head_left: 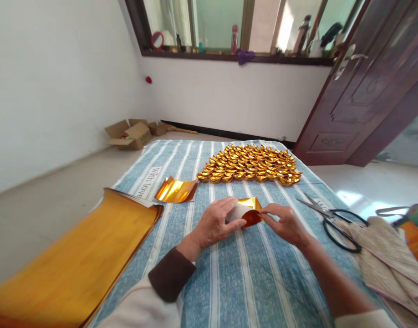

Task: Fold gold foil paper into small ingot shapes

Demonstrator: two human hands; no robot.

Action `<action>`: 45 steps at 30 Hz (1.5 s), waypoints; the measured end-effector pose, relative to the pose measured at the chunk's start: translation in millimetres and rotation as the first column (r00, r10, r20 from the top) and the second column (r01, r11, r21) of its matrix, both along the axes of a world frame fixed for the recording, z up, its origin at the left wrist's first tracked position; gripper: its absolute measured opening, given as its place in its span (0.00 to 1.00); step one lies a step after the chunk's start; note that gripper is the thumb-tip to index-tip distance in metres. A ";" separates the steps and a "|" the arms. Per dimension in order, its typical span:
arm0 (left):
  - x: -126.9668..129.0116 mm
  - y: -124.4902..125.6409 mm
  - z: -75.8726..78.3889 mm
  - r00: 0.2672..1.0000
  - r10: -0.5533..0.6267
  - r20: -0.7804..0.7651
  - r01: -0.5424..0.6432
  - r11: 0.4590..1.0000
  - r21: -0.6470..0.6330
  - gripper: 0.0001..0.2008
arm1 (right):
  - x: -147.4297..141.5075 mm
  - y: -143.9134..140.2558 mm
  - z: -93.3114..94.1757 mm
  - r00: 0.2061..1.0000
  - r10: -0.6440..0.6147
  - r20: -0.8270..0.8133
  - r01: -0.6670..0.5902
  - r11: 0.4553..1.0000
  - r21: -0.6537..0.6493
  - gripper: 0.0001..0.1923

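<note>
Between my hands, a small sheet of gold foil paper (252, 218) is curled into a roll, its pale backing showing on the left part. My left hand (218, 222) grips the roll's left side, thumb below and fingers over the top. At the right edge, my right hand (284, 223) pinches the paper between thumb and fingertips. Left of the hands lies a small stack of cut gold foil sheets (176, 189), bowed upward at the ends. Beyond, many folded gold paper ingots (250, 165) sit packed in rows.
Large gold sheets (79, 255) hang over the table's left side. Black-handled scissors (327, 218) lie partly spread at the right, beside a beige striped cloth (389, 264). A blue striped tablecloth (226, 278) covers the table. Cardboard boxes (135, 134) and a dark red door (359, 91) stand beyond.
</note>
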State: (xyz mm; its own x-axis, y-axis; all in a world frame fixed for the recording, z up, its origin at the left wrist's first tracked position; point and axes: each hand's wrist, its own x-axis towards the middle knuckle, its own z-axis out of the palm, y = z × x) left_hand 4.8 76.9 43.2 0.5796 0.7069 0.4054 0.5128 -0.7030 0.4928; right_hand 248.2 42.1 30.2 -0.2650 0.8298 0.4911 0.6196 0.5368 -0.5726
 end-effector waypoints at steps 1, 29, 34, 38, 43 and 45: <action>-3.7 -1.5 0.4 0.996 0.054 0.069 -0.052 0.998 -0.042 0.27 | 2.2 3.3 6.0 0.997 -0.006 -0.073 -0.001 0.996 -0.094 0.09; 15.0 -4.0 -34.9 0.893 0.413 0.182 -0.267 0.808 -0.525 0.31 | -10.4 116.4 5.5 0.868 0.026 0.496 0.248 0.842 -0.479 0.12; 11.6 -4.3 -40.3 0.858 0.453 0.241 -0.234 0.763 -0.603 0.34 | -13.9 107.1 -3.2 0.835 0.015 0.551 0.257 0.874 -0.413 0.09; 8.4 -3.8 -39.9 0.859 0.458 0.229 -0.205 0.718 -0.666 0.33 | -15.2 95.3 -9.4 0.844 0.010 0.536 0.234 0.893 -0.385 0.06; 6.8 -7.7 -35.5 0.865 0.476 0.157 -0.284 0.724 -0.628 0.19 | -19.5 85.6 -16.6 0.902 0.006 0.433 0.175 0.909 -0.377 0.05; 4.3 -8.2 -33.7 0.856 0.503 0.120 -0.343 0.726 -0.596 0.16 | -21.8 83.2 -20.2 0.951 -0.018 0.309 0.148 0.903 -0.404 0.08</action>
State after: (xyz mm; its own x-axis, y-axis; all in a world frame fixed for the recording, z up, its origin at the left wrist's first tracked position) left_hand 9.1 68.8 9.5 0.0968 0.9948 -0.0306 0.4895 -0.0208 0.8717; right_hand 226.4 125.2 10.0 -0.2629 0.9648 0.0061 0.8243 0.2279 -0.5182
